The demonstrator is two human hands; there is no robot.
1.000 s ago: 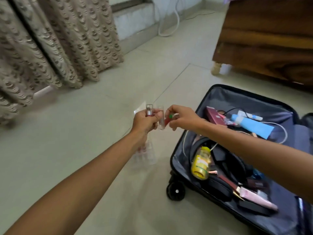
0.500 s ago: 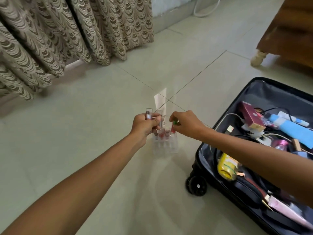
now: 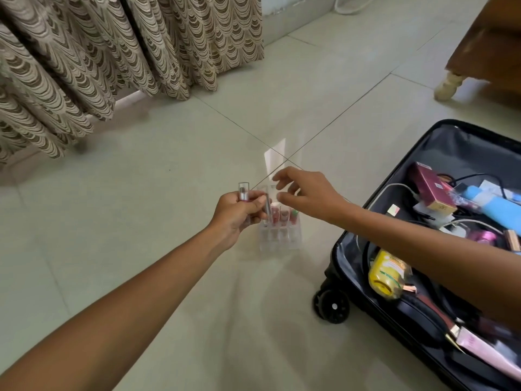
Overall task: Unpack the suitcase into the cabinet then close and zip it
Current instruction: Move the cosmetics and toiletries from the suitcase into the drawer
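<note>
A clear plastic organizer [image 3: 279, 238] stands on the tiled floor, with a few lipsticks [image 3: 282, 217] upright in its slots. My left hand [image 3: 236, 213] grips two clear-capped lipsticks [image 3: 244, 191] just left of and above it. My right hand [image 3: 307, 196] hovers over the organizer with fingers spread and holds nothing. The black suitcase [image 3: 346, 238] lies open on the right. It holds a yellow bottle [image 3: 387, 273], a maroon box [image 3: 432, 190], a blue tube [image 3: 490, 198], white cables and a pink tube [image 3: 485, 352].
Patterned curtains [image 3: 112, 52] hang at the back left, down to the floor. A wooden furniture piece with a pale foot [image 3: 448, 86] stands at the back right. The suitcase wheel [image 3: 332, 306] sticks out toward the open floor.
My right hand let go of the green-topped lipstick into the organizer and lifted away with fingers spread. The view shifted left, so the suitcase sits further right.
</note>
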